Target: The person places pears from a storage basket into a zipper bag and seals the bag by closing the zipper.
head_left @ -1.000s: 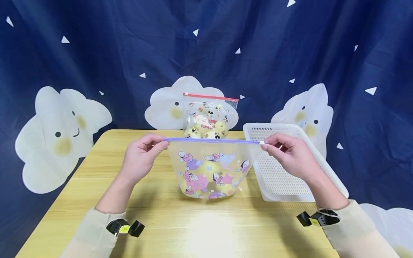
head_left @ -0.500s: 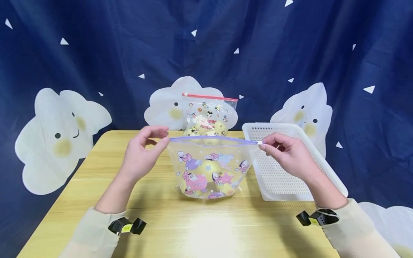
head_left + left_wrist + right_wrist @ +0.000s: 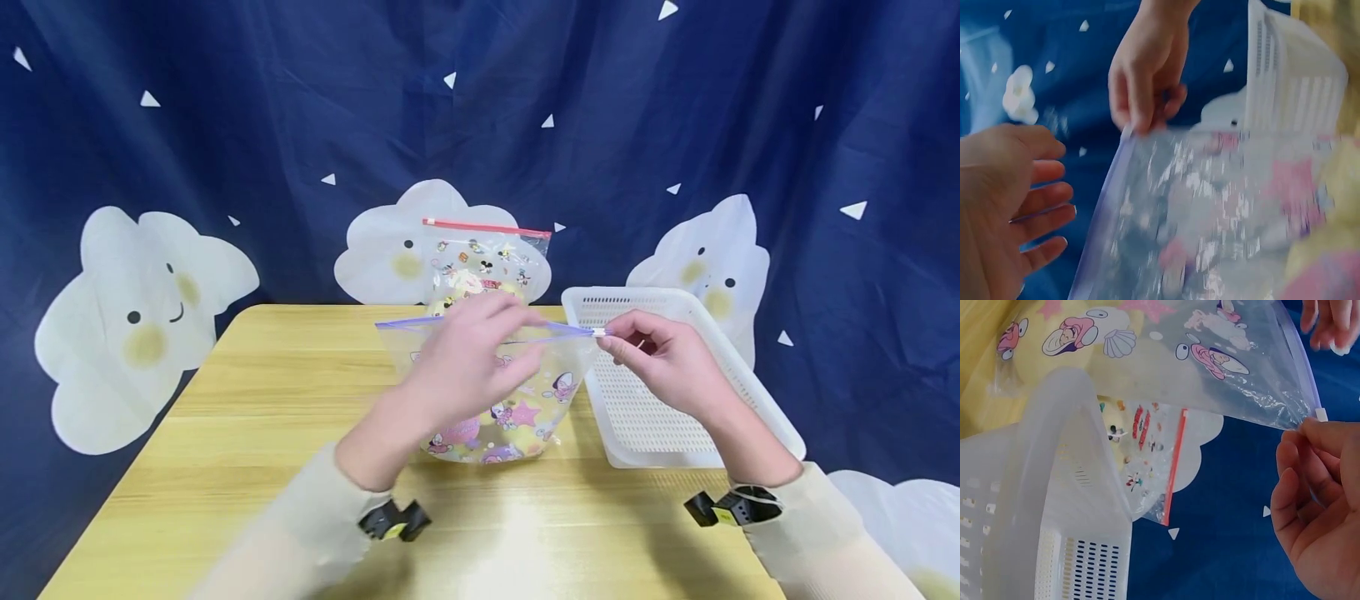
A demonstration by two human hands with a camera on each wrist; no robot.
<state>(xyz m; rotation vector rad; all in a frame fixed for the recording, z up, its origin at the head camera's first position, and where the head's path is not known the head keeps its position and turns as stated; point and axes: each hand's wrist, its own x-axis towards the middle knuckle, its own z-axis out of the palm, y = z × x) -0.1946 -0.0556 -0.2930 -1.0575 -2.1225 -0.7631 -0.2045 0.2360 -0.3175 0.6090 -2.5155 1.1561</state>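
A clear zip bag (image 3: 525,425) with a purple zip strip (image 3: 405,322) and pink, purple and blue prints stands upright on the table. Pale yellow rounded items (image 3: 1329,200) show through its lower part. My right hand (image 3: 671,362) pinches the bag's top right corner, right by the white zip slider (image 3: 1321,415). In front of the bag, blurred, is my left hand (image 3: 468,358), covering part of its face and zip. The left wrist view shows that hand's fingers (image 3: 1044,197) loosely extended, apart from the purple strip and holding nothing. The bag's mouth gapes slightly.
Behind stands a second clear bag (image 3: 517,267) with a red zip and yellow items inside. A white perforated basket (image 3: 660,417) sits at the right, under and beside my right hand. The wooden table (image 3: 247,417) backs onto a dark blue curtain (image 3: 300,100) with cloud prints.
My left hand has let go of the bag's top left corner and moved right, across the bag's front. The bag's mouth has loosened from taut to slightly gaping. My right hand has kept its pinch.
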